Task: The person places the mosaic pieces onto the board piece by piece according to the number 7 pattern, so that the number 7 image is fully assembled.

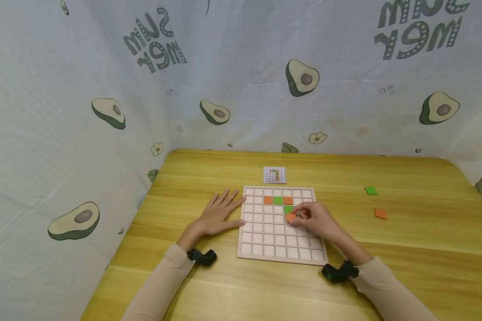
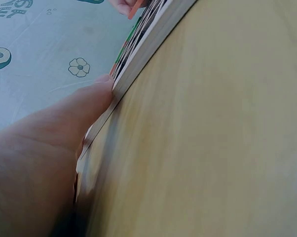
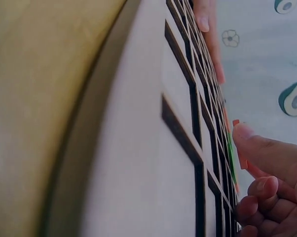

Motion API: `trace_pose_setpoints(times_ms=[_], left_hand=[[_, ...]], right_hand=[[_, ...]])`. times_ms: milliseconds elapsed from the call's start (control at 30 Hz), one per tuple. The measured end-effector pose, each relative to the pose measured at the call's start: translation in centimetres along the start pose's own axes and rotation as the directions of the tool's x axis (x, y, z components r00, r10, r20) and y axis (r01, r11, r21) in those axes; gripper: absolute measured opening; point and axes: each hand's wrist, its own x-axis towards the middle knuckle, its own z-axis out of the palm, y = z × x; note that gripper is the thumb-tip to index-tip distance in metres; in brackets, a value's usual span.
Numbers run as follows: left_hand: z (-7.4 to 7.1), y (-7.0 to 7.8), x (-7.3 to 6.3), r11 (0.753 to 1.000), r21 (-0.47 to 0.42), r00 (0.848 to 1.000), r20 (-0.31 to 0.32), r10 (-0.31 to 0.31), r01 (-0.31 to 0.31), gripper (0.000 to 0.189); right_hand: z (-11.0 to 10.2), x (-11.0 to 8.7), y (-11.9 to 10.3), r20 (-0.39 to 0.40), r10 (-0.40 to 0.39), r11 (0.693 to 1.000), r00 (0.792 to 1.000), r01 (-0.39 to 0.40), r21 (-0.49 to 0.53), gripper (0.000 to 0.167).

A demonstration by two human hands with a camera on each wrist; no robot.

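Note:
A pale wooden grid board (image 1: 265,252) lies on the table, its square cells framed by raised ridges. Orange, green and orange tiles sit side by side in one of its upper rows, and a green tile (image 1: 288,209) lies below the right one. My right hand (image 1: 319,219) pinches an orange tile (image 1: 290,217) between thumb and finger, just below that green tile; in the right wrist view the orange tile (image 3: 242,159) stands tilted over the board. My left hand (image 1: 217,215) lies flat with fingers spread, thumb and fingertips at the board's left edge.
A small printed card (image 1: 274,175) with a coloured grid pattern lies behind the board. On the table to the right are a loose green tile (image 1: 371,191) and a loose orange tile (image 1: 380,214). A patterned curtain (image 1: 249,98) hangs behind the wooden table (image 1: 209,294).

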Motion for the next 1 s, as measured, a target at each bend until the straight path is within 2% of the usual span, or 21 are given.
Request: trace_pose_setpoints(times_ms=[633,1000], left_hand=[[0.07,0.03,-0.05,1.0,0.013,1.0,0.002,0.003,-0.003,0.079],[0.08,0.0,-0.02,1.0,0.004,1.0,-0.015,0.014,-0.014,0.079]], right_hand=[[0.5,0.11,-0.14,-0.001,0.015,0.999,1.0,-0.016,-0.031,0.017],[0.41,0.44,-0.16,0.001,0.061,0.998,0.998,-0.061,-0.011,0.019]])
